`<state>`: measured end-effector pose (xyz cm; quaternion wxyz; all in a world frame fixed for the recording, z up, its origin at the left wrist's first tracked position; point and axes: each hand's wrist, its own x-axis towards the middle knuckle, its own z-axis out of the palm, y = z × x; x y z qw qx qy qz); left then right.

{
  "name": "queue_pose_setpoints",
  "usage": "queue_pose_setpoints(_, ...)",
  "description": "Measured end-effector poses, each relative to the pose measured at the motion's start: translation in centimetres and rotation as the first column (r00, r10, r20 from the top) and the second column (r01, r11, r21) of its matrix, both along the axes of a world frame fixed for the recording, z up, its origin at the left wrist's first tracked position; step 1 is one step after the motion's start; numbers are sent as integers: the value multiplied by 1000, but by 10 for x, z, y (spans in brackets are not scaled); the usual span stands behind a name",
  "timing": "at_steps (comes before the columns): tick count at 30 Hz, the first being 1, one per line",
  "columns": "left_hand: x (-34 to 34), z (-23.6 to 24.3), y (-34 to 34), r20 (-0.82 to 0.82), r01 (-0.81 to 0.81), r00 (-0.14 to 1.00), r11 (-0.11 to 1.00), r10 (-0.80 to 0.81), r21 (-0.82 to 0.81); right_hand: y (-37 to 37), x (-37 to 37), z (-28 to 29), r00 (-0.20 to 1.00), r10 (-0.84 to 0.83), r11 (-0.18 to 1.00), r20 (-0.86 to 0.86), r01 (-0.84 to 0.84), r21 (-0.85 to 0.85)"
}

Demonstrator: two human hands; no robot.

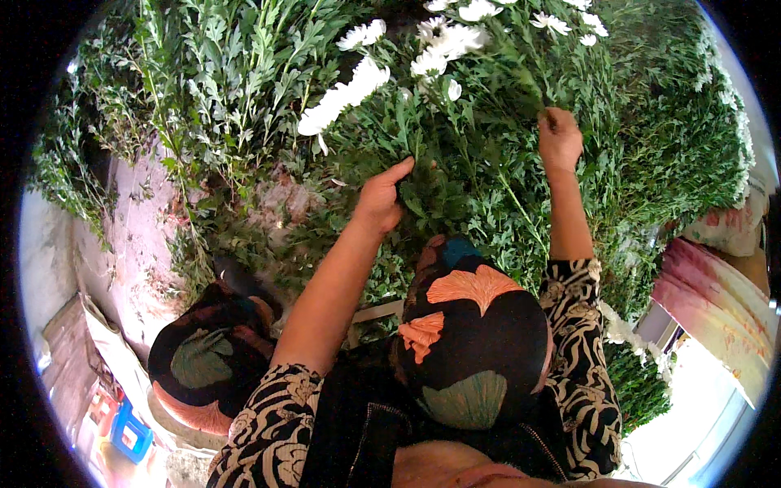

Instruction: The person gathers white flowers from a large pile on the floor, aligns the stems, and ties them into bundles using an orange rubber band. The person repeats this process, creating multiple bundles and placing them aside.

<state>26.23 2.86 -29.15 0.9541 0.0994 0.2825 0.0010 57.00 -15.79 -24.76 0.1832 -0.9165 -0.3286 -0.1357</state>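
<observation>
My left hand (379, 201) is closed round a bunch of leafy chrysanthemum stems, its thumb stretched along them and most fingers hidden behind leaves. White chrysanthemum blooms (350, 96) stand out beyond this hand, in a row slanting up to the right. Farther right, my right hand (560, 140) is curled shut with its fingertips pinched together. A slightly blurred green chrysanthemum stem (530, 84) runs up and away from those fingers. Leaves crowd both hands, and where the single stems end cannot be made out.
Cut green stems (220, 73) lie heaped across the far side and the left. More chrysanthemums (683, 130) are piled at the right, edged with white blooms. Below them hangs a pink and yellow cloth (716, 297). A blue plastic container (130, 431) stands at the lower left. My knees (488, 358) are close beneath my arms.
</observation>
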Motion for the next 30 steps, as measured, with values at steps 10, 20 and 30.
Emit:
queue_pose_setpoints(10, -9, 5, 4, 10, -33, 999, 999, 33, 6, 51, -150, 96, 665, 260, 960, -700, -104, 259)
queue_pose_setpoints(20, -6, -3, -5, -80, -89, 993, 996, 90, 7, 19, -206, 2, 843, 304, 952, -444, -255, 167)
queue_pose_setpoints(30, -4, 2, -1, 63, -75, 995, 997, 72, 32, 31, -205, 27, 778, 343, 892, -527, -445, -76)
